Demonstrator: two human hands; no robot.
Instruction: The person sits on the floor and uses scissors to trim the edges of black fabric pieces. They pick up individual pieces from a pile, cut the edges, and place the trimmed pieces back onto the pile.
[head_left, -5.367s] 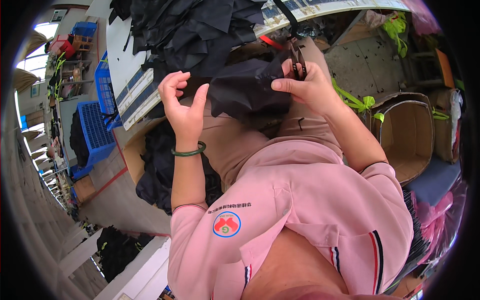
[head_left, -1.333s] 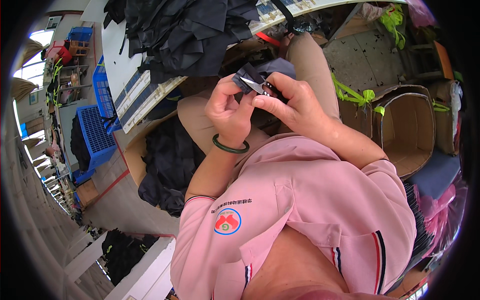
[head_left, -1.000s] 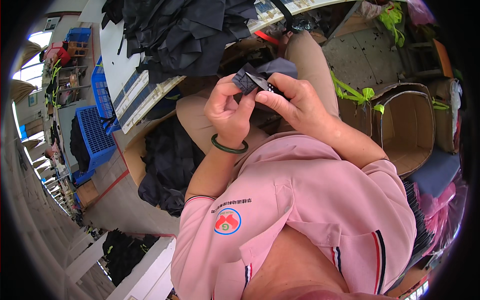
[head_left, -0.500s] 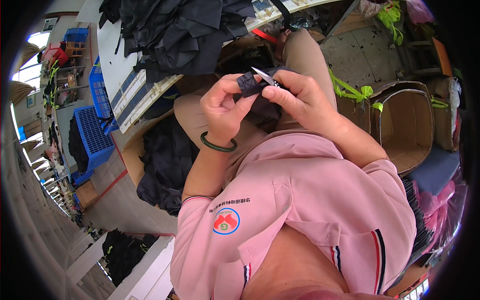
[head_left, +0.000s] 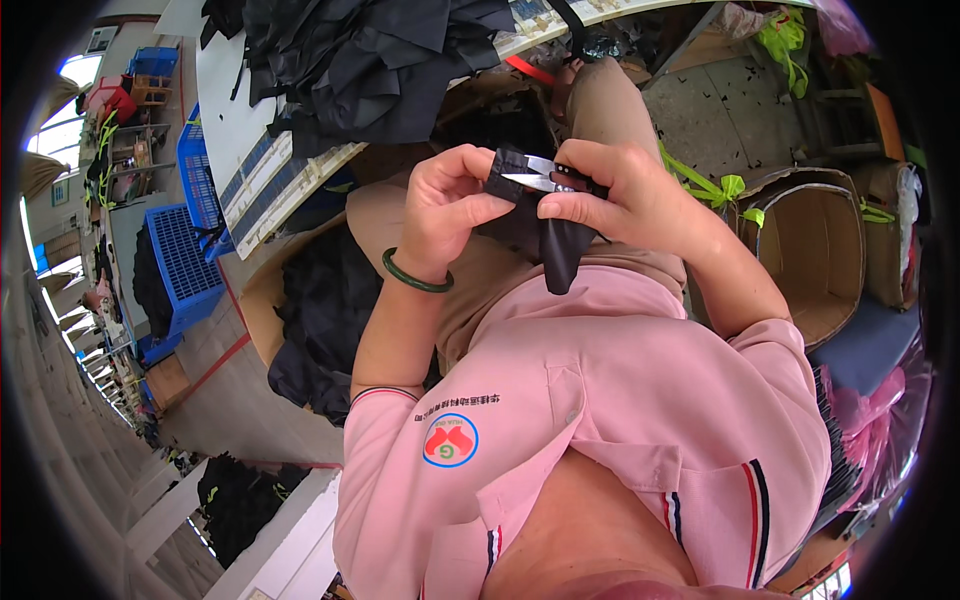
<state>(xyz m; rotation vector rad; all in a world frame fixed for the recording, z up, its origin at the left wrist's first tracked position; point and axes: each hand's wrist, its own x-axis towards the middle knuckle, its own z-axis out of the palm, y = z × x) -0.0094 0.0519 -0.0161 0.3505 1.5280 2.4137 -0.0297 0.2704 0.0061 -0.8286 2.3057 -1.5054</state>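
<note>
Above my lap, my left hand (head_left: 447, 207) pinches the top edge of a small black fabric piece (head_left: 548, 243); a green bangle circles that wrist. My right hand (head_left: 622, 195) grips small metal thread snips (head_left: 540, 179), whose blades point left and lie against the fabric's upper edge, between the two hands. The lower part of the fabric hangs down over my pink shirt.
A white worktable (head_left: 232, 100) heaped with black fabric (head_left: 370, 55) lies ahead. Below it a cardboard box (head_left: 262, 295) holds more black pieces (head_left: 320, 320). Blue crates (head_left: 180, 250) stand at left. An open cardboard box (head_left: 815, 255) and green straps (head_left: 715, 185) sit at right.
A larger spread of black fabric has been gathered into a small piece held close between both hands. The hands have come together and the snips now meet the fabric's edge.
</note>
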